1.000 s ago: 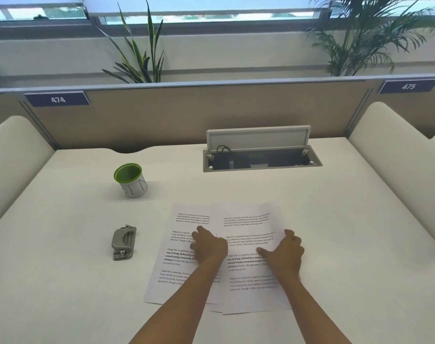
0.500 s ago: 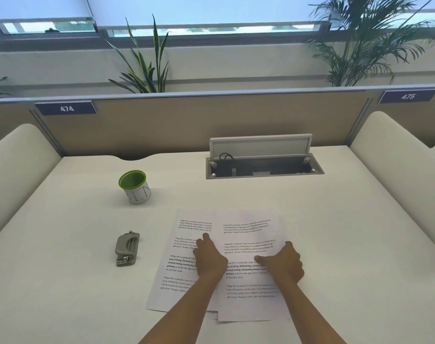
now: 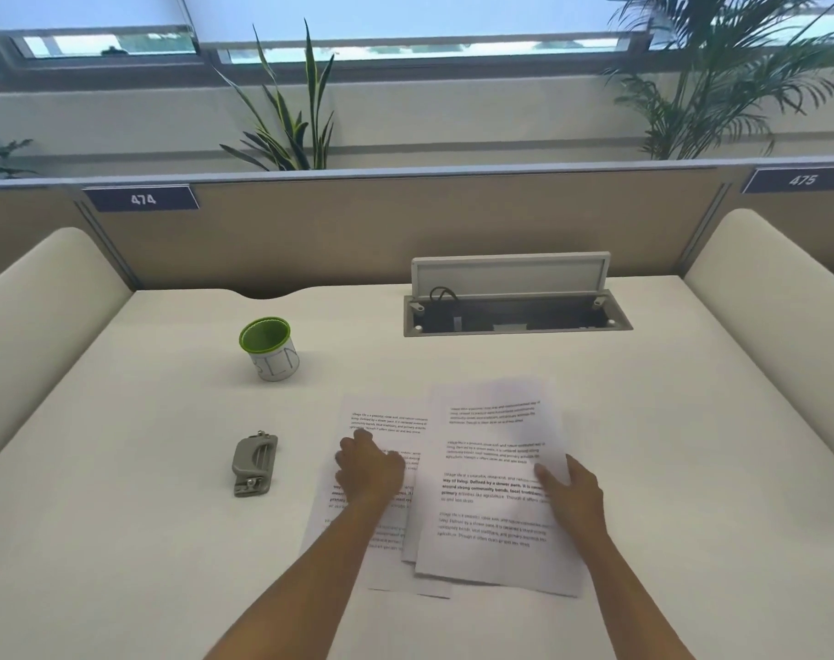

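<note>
Several printed paper sheets lie overlapped on the white desk (image 3: 691, 445). My left hand (image 3: 369, 471) rests palm down on the left sheet (image 3: 381, 416), its fingertips pressing the paper. My right hand (image 3: 572, 493) holds the right edge of the top sheet (image 3: 486, 473): the thumb lies on the printed side and the fingers sit past the edge. That sheet's far end looks blurred and slightly raised. Another sheet edge (image 3: 407, 547) shows between the two.
A grey hole punch (image 3: 254, 465) lies left of the papers. A green-rimmed white cup (image 3: 269, 350) stands behind it. An open cable box (image 3: 515, 316) with a raised lid sits at the back, under the partition (image 3: 405, 231). Padded dividers flank the desk.
The top sheet has slid right with my right hand, uncovering more of the left sheet. My left hand has shifted left onto the left sheet.
</note>
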Tool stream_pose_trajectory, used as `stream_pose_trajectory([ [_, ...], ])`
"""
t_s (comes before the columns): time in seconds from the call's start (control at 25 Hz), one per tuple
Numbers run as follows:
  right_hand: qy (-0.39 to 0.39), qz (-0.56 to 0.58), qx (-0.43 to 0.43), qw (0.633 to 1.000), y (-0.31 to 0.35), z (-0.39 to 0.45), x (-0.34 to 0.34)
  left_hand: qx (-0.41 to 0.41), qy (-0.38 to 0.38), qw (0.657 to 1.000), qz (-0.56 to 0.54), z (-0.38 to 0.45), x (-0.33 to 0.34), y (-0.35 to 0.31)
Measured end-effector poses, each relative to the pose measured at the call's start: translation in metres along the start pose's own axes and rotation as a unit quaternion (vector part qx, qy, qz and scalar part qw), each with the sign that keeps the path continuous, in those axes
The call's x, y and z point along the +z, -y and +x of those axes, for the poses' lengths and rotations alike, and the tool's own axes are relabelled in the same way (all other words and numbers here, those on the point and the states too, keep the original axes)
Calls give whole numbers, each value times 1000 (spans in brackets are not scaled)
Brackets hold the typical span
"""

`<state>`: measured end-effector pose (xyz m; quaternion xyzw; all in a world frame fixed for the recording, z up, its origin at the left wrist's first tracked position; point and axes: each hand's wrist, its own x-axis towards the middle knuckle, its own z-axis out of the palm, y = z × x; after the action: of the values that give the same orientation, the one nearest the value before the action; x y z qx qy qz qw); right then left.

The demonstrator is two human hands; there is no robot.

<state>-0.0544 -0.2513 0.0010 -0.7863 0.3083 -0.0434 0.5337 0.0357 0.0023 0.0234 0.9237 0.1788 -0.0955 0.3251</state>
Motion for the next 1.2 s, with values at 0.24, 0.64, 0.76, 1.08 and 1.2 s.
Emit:
stream_pose_trajectory([
  [0.24, 18, 98, 11, 995, 7, -4, 9, -126, -3, 991, 50, 19, -33, 40],
  [0.64, 39, -65, -31, 997, 31, -29, 87, -125, 26, 991, -38, 21, -43, 47],
  [0.76, 28, -104, -29, 994, 31, -31, 102, -127, 53, 990, 5, 12, -41, 50],
  [1.08, 35, -162, -29, 986, 47, -42, 122, -64, 45, 996, 48, -4, -28, 50],
  [1.2, 59, -139, 4, 989, 57, -39, 126, -47, 38, 996, 62, -10, -25, 48],
])
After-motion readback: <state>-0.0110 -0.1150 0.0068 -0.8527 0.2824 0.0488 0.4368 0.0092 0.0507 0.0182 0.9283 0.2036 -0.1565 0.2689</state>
